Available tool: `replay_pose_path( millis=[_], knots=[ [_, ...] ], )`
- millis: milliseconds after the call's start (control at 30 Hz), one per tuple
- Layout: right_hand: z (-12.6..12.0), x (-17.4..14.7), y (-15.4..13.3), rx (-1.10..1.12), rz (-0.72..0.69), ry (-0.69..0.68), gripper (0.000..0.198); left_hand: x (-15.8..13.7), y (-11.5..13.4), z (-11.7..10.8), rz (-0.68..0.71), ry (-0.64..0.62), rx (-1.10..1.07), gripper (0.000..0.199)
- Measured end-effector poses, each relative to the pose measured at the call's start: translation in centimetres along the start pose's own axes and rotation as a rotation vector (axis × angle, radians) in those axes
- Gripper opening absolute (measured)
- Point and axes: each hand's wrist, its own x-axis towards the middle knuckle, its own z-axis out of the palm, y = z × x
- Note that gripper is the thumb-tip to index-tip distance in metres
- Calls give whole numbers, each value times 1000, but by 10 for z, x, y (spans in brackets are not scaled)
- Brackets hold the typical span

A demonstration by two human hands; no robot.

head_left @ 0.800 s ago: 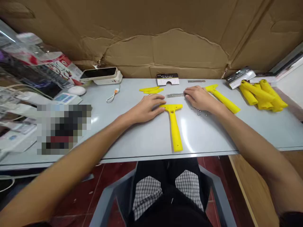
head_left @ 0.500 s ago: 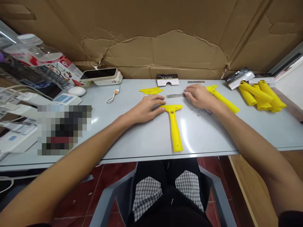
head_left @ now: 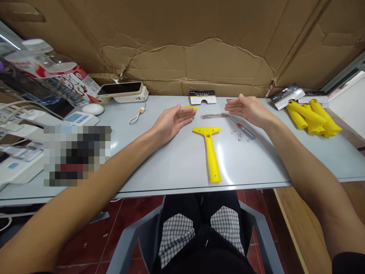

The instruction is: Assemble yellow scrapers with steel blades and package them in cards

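Note:
Both palms face each other across the middle of the desk. My left hand (head_left: 174, 121) is open with fingers stretched out, holding nothing, left of a yellow scraper handle (head_left: 211, 154) that lies flat with its wide head away from me. Behind that hand, thin yellow strips (head_left: 194, 108) are partly covered. My right hand (head_left: 247, 109) is also open and empty, its fingers straight. Between the hands lies a flat metal blade (head_left: 214, 116). Below my right hand are a screwdriver (head_left: 243, 128) with a clear handle and several small screws (head_left: 240, 137).
A black-and-white card (head_left: 203, 97) stands at the back against cardboard (head_left: 228, 62). Yellow sleeves (head_left: 315, 118) with cards lie at the right. Along the left are a phone (head_left: 121, 90), a short cable (head_left: 137, 115), a white mouse (head_left: 92, 109), bottles (head_left: 70, 82) and power strips (head_left: 17, 161).
My hands have lifted from the desk and turned so the palms face inward. The left moved slightly left, the right slightly right, uncovering the screwdriver. The second yellow scraper is now hidden behind my right hand.

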Motion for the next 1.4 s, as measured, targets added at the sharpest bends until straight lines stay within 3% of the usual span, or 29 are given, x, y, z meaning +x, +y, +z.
replay_pose_path(
  millis=[167,367,433,533,633,767,933,1400],
  knots=[
    [0,-2,-6,27,-25,26,60,1,1,0,-25,14,-29,40],
    [-20,-4,-31,30,-88,174,60,-1,4,-1,2,26,80,31],
    [-25,-2,-30,-102,-121,265,50,-3,4,-1,32,19,227,27],
    [-20,-1,-21,-577,-229,355,25,-5,2,-3,113,-78,549,36],
    [-2,-3,-10,-1053,-244,270,13,-8,-2,-5,257,-205,846,42],
    [21,-7,0,-1313,-206,103,37,-10,-4,-6,414,-309,1003,50],
    [29,-6,4,-1337,-264,-19,48,-9,-4,-8,408,-361,1064,53],
    [25,4,14,-1312,-267,-92,28,-6,-10,-6,436,-290,1011,34]
  ],
)
